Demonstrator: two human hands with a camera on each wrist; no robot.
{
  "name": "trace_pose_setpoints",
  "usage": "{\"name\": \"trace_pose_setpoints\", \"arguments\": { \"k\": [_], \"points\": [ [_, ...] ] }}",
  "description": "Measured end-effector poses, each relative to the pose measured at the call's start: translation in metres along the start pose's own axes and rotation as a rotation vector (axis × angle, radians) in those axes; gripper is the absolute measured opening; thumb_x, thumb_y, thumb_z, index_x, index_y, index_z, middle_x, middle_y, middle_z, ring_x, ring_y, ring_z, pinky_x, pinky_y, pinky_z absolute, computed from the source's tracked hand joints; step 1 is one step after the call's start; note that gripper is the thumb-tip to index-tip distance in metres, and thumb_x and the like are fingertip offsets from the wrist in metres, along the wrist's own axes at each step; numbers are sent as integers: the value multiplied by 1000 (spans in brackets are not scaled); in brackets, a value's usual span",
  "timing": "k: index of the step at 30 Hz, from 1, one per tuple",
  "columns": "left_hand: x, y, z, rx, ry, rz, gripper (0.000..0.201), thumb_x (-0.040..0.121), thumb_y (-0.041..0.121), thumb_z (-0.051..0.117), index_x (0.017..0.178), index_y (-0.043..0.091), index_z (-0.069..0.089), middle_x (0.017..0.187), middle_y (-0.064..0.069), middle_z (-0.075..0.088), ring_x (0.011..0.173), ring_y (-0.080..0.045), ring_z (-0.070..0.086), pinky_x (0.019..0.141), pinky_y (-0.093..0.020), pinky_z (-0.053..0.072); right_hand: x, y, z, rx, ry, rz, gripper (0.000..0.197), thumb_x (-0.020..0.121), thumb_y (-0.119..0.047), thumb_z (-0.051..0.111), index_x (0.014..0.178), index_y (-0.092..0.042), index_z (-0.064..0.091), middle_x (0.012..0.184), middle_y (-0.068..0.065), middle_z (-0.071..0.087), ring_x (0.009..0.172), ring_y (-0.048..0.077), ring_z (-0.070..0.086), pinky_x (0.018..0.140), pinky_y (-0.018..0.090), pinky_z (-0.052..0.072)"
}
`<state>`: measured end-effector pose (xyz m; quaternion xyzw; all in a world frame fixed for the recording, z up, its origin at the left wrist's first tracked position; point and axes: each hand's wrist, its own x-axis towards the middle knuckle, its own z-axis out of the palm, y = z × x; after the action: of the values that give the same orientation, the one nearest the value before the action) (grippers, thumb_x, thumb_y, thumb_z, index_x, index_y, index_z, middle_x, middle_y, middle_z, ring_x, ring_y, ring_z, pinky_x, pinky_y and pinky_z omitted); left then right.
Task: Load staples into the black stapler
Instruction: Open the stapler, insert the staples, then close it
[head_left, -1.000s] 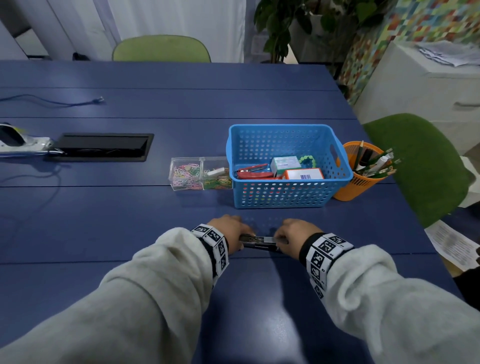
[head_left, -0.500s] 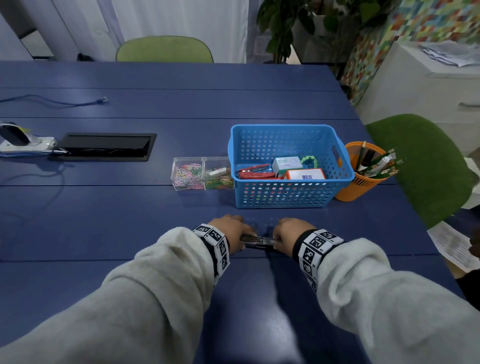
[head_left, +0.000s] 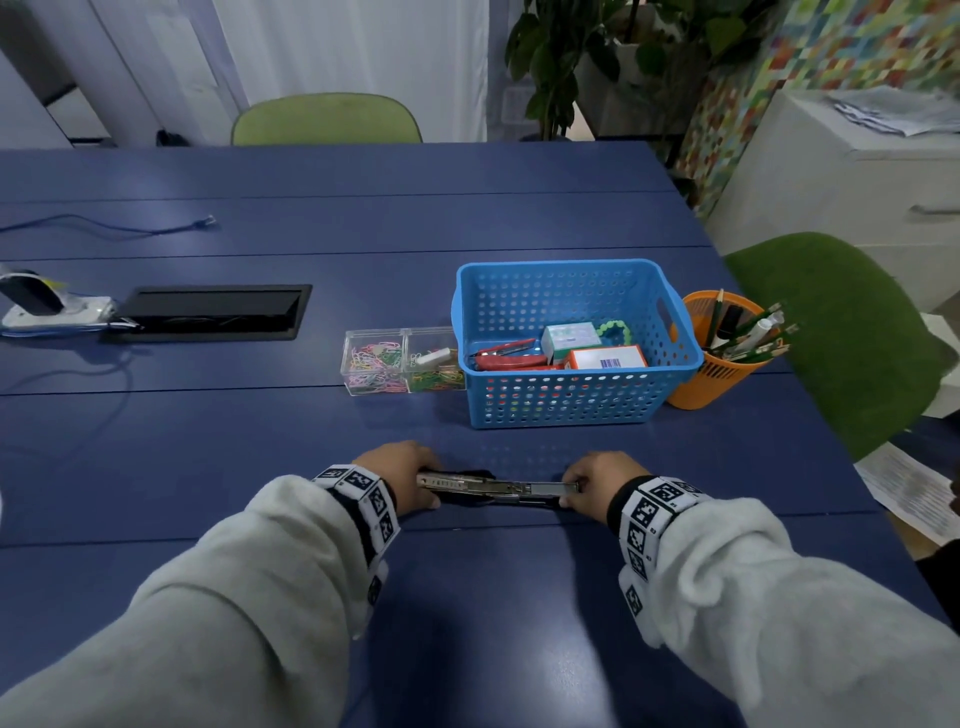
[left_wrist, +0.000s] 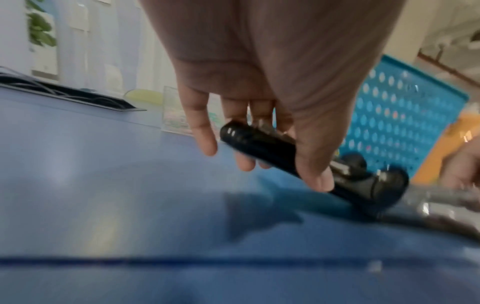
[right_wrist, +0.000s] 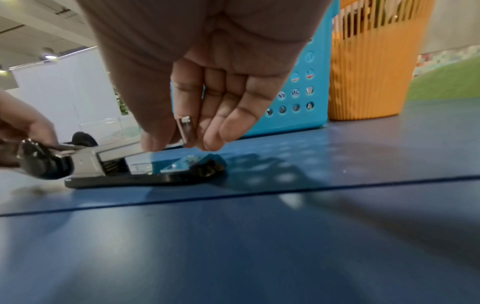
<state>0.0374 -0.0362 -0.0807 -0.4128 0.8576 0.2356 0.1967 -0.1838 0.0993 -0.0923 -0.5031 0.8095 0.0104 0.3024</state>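
The black stapler (head_left: 493, 488) lies swung open flat on the blue table (head_left: 467, 597), its black cover to the left and its metal staple channel (head_left: 540, 487) to the right. My left hand (head_left: 402, 475) grips the black cover (left_wrist: 262, 147) between thumb and fingers. My right hand (head_left: 592, 486) pinches the free end of the metal channel (right_wrist: 185, 130) above the black base (right_wrist: 145, 179). Small staple boxes (head_left: 605, 357) sit in the blue basket (head_left: 571, 405) behind. I cannot tell whether staples lie in the channel.
A clear two-part box of coloured paper clips (head_left: 402, 361) stands left of the basket. An orange pen cup (head_left: 719, 364) is at its right. A red stapler (head_left: 506, 356) lies in the basket. Black cable hatch (head_left: 208, 312) at left; green chair (head_left: 841, 332) at right.
My hands have drawn apart and the stapler now lies spread out longer between them, the right hand having moved right with the metal channel's end.
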Motion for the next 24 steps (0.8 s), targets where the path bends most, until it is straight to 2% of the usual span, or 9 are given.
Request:
{"name": "trace_pose_setpoints", "arguments": {
  "k": [3, 7, 12, 14, 16, 19, 21, 24],
  "points": [
    [-5, 2, -12, -127, 103, 21, 37, 72, 32, 77, 107, 25, 66, 109, 0, 64, 103, -20, 59, 90, -29, 46, 0, 1, 2, 26, 5, 16, 29, 80, -36, 66, 105, -20, 69, 108, 4, 68, 102, 22, 61, 90, 31, 52],
    [-8, 14, -23, -187, 180, 79, 29, 67, 27, 80, 93, 25, 70, 89, 4, 65, 85, -14, 59, 78, -24, 47, -1, 2, 4, 56, 21, 20, 27, 79, -36, 67, 102, -22, 70, 91, 1, 66, 96, 22, 63, 84, 30, 52],
    [-9, 34, -23, -303, 213, 135, 25, 64, 26, 82, 85, 23, 68, 77, 10, 58, 78, -12, 59, 70, -23, 45, -2, 3, 5, 99, 24, 17, 23, 79, -34, 67, 99, -23, 71, 101, 4, 70, 94, 22, 63, 83, 27, 50],
    [-7, 45, -19, -317, 204, 163, 28, 65, 28, 82, 87, 19, 67, 80, 8, 55, 80, -17, 59, 73, -28, 49, -1, 3, 5, 111, 20, 13, 24, 80, -33, 67, 101, -22, 71, 95, 3, 66, 90, 20, 60, 82, 26, 49],
    [-1, 55, -15, -331, 184, 205, 36, 66, 29, 82, 96, 17, 66, 91, 4, 54, 90, -20, 60, 83, -30, 50, -1, 3, 7, 123, 29, 6, 26, 81, -32, 68, 104, -20, 71, 91, 1, 59, 86, 17, 56, 80, 23, 46],
    [10, 68, -6, -311, 88, 249, 45, 70, 34, 79, 108, 21, 58, 112, -3, 56, 106, -22, 56, 94, -33, 46, -1, 3, 10, 151, 56, 11, 32, 79, -31, 70, 108, -16, 69, 108, 7, 62, 100, 24, 60, 85, 25, 46],
    [14, 77, 0, -270, 40, 262, 45, 75, 34, 75, 112, 19, 54, 119, -7, 58, 110, -24, 56, 94, -32, 44, -1, 5, 10, 165, 54, 23, 36, 78, -31, 71, 110, -14, 67, 115, 7, 62, 105, 25, 59, 89, 27, 47],
    [18, 89, 5, -210, -7, 267, 44, 78, 31, 72, 115, 17, 51, 117, -8, 63, 108, -26, 58, 91, -32, 45, -1, 9, 10, 186, 52, 23, 36, 76, -26, 72, 108, -13, 63, 114, 8, 65, 104, 24, 60, 89, 29, 48]
  ]
}}
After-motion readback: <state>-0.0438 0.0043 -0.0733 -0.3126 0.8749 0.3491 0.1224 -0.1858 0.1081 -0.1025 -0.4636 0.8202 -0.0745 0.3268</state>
